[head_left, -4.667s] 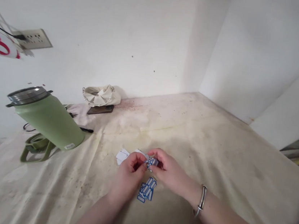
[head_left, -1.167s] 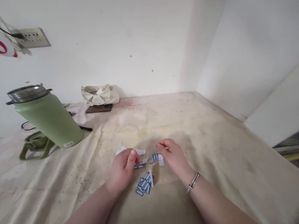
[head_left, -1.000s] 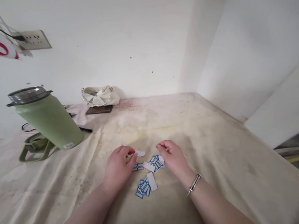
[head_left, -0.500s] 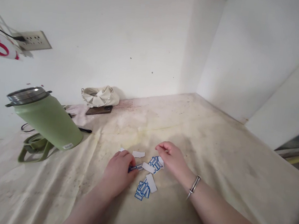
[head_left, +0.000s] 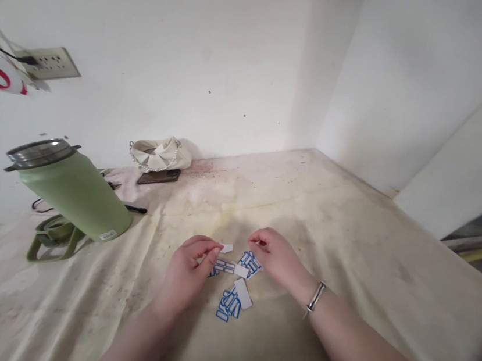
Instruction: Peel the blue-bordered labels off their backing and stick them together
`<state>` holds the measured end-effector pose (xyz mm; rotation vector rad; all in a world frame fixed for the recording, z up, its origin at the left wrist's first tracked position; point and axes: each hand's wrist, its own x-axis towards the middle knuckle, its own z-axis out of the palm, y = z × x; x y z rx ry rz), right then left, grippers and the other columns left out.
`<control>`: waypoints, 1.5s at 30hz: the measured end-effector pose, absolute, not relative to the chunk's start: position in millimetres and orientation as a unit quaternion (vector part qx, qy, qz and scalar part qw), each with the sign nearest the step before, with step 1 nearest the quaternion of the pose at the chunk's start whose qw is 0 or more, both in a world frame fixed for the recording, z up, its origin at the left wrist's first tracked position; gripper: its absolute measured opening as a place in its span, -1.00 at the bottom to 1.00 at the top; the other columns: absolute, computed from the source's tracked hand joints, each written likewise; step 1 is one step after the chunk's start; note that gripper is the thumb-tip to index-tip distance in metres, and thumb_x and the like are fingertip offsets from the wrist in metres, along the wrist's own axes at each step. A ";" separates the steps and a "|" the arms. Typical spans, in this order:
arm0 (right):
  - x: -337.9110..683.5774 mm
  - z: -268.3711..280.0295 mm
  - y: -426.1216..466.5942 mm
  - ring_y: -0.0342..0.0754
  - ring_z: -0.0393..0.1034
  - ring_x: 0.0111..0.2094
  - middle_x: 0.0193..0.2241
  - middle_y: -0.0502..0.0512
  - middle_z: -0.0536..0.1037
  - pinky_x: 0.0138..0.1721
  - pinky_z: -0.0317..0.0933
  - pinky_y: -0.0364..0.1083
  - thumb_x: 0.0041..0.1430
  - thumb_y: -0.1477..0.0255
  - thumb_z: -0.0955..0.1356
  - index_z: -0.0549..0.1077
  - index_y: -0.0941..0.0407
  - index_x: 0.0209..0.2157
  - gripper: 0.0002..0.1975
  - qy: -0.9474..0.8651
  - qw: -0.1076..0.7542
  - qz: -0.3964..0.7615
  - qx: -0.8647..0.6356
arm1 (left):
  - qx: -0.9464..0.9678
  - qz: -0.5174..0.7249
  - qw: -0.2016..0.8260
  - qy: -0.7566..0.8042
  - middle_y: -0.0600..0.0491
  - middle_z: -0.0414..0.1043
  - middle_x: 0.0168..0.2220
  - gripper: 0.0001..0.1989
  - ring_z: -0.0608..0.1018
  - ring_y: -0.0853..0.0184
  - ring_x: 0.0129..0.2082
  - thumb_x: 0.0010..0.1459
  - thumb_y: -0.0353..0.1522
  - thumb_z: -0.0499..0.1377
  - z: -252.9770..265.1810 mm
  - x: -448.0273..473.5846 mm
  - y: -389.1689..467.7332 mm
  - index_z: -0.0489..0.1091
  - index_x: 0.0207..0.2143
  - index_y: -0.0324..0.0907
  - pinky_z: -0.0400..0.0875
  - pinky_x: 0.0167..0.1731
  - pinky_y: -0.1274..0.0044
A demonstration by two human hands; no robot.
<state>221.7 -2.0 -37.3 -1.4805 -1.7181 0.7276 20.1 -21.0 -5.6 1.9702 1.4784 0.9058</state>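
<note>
My left hand [head_left: 188, 270] is closed, thumb and forefinger tips together, beside a white paper piece [head_left: 226, 248]. Whether anything sits in that pinch, I cannot make out. Across from it, my right hand [head_left: 273, 256] is curled with its fingertips pressed together, and what they hold, if anything, is hidden. It hovers at a pile of small blue-bordered white labels [head_left: 249, 263]. More blue-bordered labels [head_left: 225, 266] lie by my left thumb, next to a blank white strip [head_left: 241, 271]. Nearer to me, another label pile [head_left: 229, 305] touches a larger white strip [head_left: 243, 294].
A green bottle [head_left: 77, 189] with a steel rim stands at left, its green lid [head_left: 56, 237] beside it. Towards the wall, a white pouch [head_left: 160, 154] with a beaded strap rests by a dark phone [head_left: 159, 177]. A creased cloth [head_left: 89, 308] covers the table.
My left hand has lifted and its fingers now pinch together, uncovering blue-bordered labels that were under it. My right hand stays almost in place. The view has shifted slightly.
</note>
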 end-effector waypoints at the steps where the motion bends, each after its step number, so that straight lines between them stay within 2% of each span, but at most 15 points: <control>1: 223.8 -37.0 -3.6 0.00 0.35 -0.27 -0.34 0.12 0.47 -0.25 0.22 -0.09 0.02 0.42 0.33 0.49 0.12 -0.35 -0.86 -0.688 0.355 0.280 -0.567 | 0.723 0.340 0.245 0.549 0.03 0.47 -0.25 -0.73 0.49 0.31 -0.27 0.17 -0.24 0.01 -6.1 19.9 -20.5 0.47 -0.31 -0.13 0.33 -0.31 0.54; 5: 228.5 -34.1 -10.0 0.08 0.25 -0.14 -0.21 0.16 0.43 -0.13 0.18 -0.04 -0.15 0.52 0.42 0.49 0.10 -0.20 -0.64 -0.774 0.256 0.230 -0.531 | 0.695 0.305 0.187 0.623 0.04 0.47 -0.34 -0.72 0.48 0.31 -0.37 0.18 -0.22 -0.01 -10.3 16.5 -17.5 0.45 -0.31 -0.13 0.31 -0.38 0.51; 8: 227.0 -33.0 -12.2 0.05 0.24 -0.18 -0.24 0.15 0.42 -0.14 0.17 -0.05 -0.15 0.55 0.42 0.49 0.11 -0.30 -0.73 -0.793 0.233 0.201 -0.526 | 0.729 0.219 0.139 0.634 0.03 0.46 -0.33 -0.78 0.47 0.28 -0.33 0.12 -0.26 0.05 -12.1 13.8 -16.7 0.46 -0.34 -0.12 0.27 -0.35 0.49; 10: 225.5 -33.4 -12.3 0.03 0.23 -0.20 -0.28 0.13 0.41 -0.16 0.17 -0.08 -0.15 0.57 0.41 0.47 0.12 -0.41 -0.83 -0.793 0.236 0.198 -0.525 | 0.752 0.167 0.113 0.628 0.02 0.44 -0.30 -0.82 0.45 0.24 -0.26 0.03 -0.27 0.13 -12.1 12.6 -17.2 0.45 -0.31 -0.11 0.25 -0.30 0.47; 13: 224.2 -34.1 -12.2 0.01 0.23 -0.22 -0.30 0.12 0.40 -0.20 0.16 -0.10 -0.17 0.59 0.42 0.44 0.13 -0.50 -0.87 -0.792 0.239 0.201 -0.524 | 0.771 0.122 0.092 0.618 0.02 0.42 -0.27 -0.77 0.42 0.21 -0.20 -0.08 -0.29 0.21 -11.7 11.2 -18.0 0.41 -0.29 -0.10 0.22 -0.25 0.46; 17: 223.7 -32.5 -12.9 -0.01 0.23 -0.24 -0.34 0.10 0.41 -0.26 0.15 -0.13 -0.18 0.61 0.42 0.40 0.13 -0.55 -0.86 -0.790 0.243 0.209 -0.523 | 0.781 0.096 0.084 0.611 0.04 0.40 -0.37 -0.94 0.42 0.23 -0.29 -0.06 -0.34 0.17 -11.9 10.8 -17.0 0.36 -0.47 -0.13 0.20 -0.35 0.48; 20: 223.3 -31.7 -12.2 -0.03 0.25 -0.26 -0.39 0.08 0.41 -0.27 0.14 -0.14 -0.13 0.63 0.40 0.38 0.13 -0.57 -0.86 -0.785 0.253 0.215 -0.523 | 0.785 0.108 0.087 0.604 0.05 0.37 -0.44 -0.94 0.42 0.26 -0.35 -0.04 -0.40 0.14 -9.6 13.8 -17.1 0.32 -0.54 -0.14 0.18 -0.40 0.49; 23: 223.5 -33.1 -9.9 -0.05 0.27 -0.30 -0.43 0.07 0.40 -0.26 0.15 -0.13 -0.06 0.62 0.36 0.38 0.13 -0.53 -0.89 -0.769 0.271 0.219 -0.536 | 0.778 0.157 0.111 0.598 0.04 0.39 -0.40 -0.95 0.42 0.26 -0.33 0.00 -0.39 0.11 -3.7 19.7 -20.0 0.35 -0.49 -0.14 0.22 -0.36 0.48; 27: 224.2 -34.8 -6.7 -0.04 0.30 -0.25 -0.30 0.13 0.41 -0.24 0.19 -0.11 0.03 0.53 0.32 0.41 0.14 -0.35 -0.91 -0.733 0.307 0.223 -0.565 | 0.784 0.183 0.142 0.576 0.04 0.41 -0.36 -0.91 0.43 0.25 -0.30 0.03 -0.30 0.13 2.3 27.5 -28.0 0.36 -0.43 -0.13 0.23 -0.34 0.47; 30: 223.9 -34.0 -5.4 -0.02 0.31 -0.19 -0.26 0.15 0.42 -0.22 0.20 -0.10 0.06 0.49 0.30 0.41 0.14 -0.32 -0.89 -0.714 0.331 0.225 -0.574 | 0.823 0.110 0.146 0.538 0.07 0.40 -0.41 -0.79 0.41 0.25 -0.37 -0.14 -0.22 0.27 -0.4 32.1 -35.4 0.34 -0.49 -0.12 0.19 -0.43 0.49; 33: 222.4 -33.0 -4.8 -0.01 0.32 -0.19 -0.29 0.12 0.44 -0.23 0.20 -0.10 0.06 0.49 0.28 0.42 0.13 -0.37 -0.91 -0.702 0.348 0.227 -0.578 | 0.849 0.062 0.130 0.508 0.07 0.40 -0.38 -0.71 0.40 0.24 -0.37 -0.27 -0.24 0.34 -5.9 36.9 -41.6 0.34 -0.49 -0.12 0.15 -0.44 0.49; 38: 219.9 -35.0 -3.2 -0.04 0.36 -0.25 -0.33 0.09 0.47 -0.27 0.21 -0.12 0.06 0.48 0.26 0.43 0.12 -0.41 -0.89 -0.684 0.372 0.237 -0.581 | 0.864 0.066 0.162 0.472 0.09 0.36 -0.48 -0.88 0.38 0.30 -0.41 -0.09 -0.40 0.21 -10.2 43.4 -44.8 0.30 -0.60 -0.13 0.11 -0.50 0.52; 45: 219.3 -40.1 0.8 -0.03 0.39 -0.29 -0.37 0.10 0.49 -0.32 0.23 -0.10 0.08 0.43 0.26 0.44 0.14 -0.42 -0.86 -0.668 0.396 0.256 -0.576 | 0.806 0.136 0.211 0.536 0.10 0.35 -0.53 -0.79 0.39 0.36 -0.48 0.09 -0.41 0.03 -9.8 39.2 -38.4 0.28 -0.60 -0.15 0.11 -0.51 0.56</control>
